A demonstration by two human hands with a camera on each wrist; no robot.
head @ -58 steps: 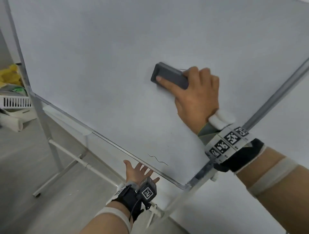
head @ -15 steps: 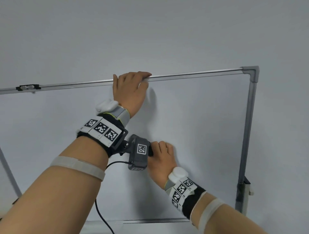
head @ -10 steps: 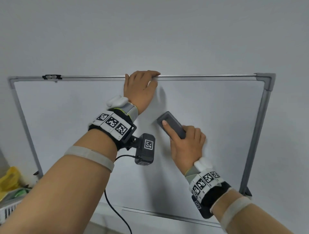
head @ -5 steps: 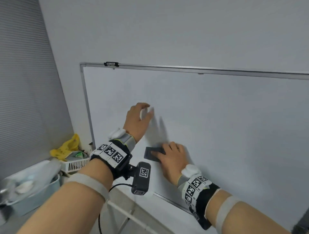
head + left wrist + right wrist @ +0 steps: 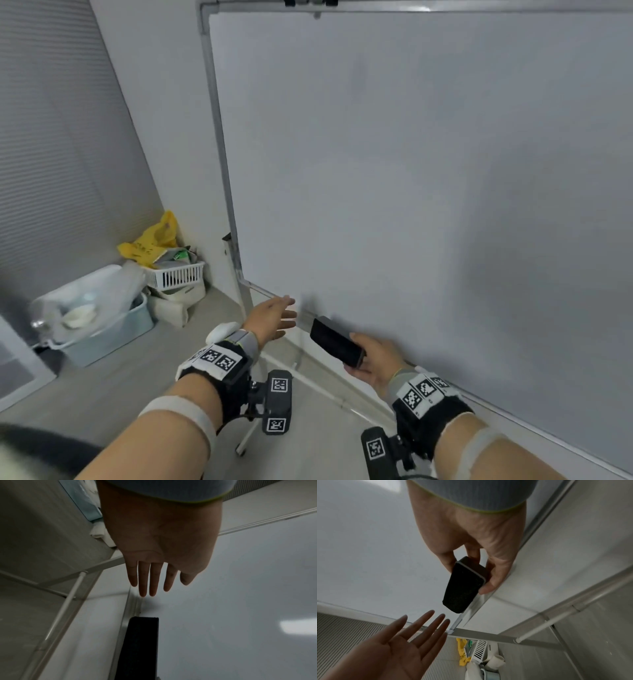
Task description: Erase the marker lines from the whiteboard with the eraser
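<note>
The whiteboard (image 5: 428, 171) fills the right of the head view and I see no marker lines on it. My right hand (image 5: 373, 363) holds the black eraser (image 5: 335, 341) by its near end, off the board's face, just above the bottom frame and tray (image 5: 305, 317). In the right wrist view thumb and fingers pinch the eraser (image 5: 465, 584) with its felt side toward the camera. My left hand (image 5: 274, 318) is flat with straight fingers, empty, beside the board's lower left corner, a little left of the eraser (image 5: 139, 647).
The board's stand leg and crossbar (image 5: 308, 377) run under my hands. On the floor at the left stand a light blue tub (image 5: 99, 325), a white basket (image 5: 174, 274) and a yellow bag (image 5: 150, 240). Grey blinds (image 5: 51, 137) cover the left wall.
Both hands have dropped from the board's middle to its lower left corner. The eraser has come off the board's face. The left hand has left the surface and hangs flat.
</note>
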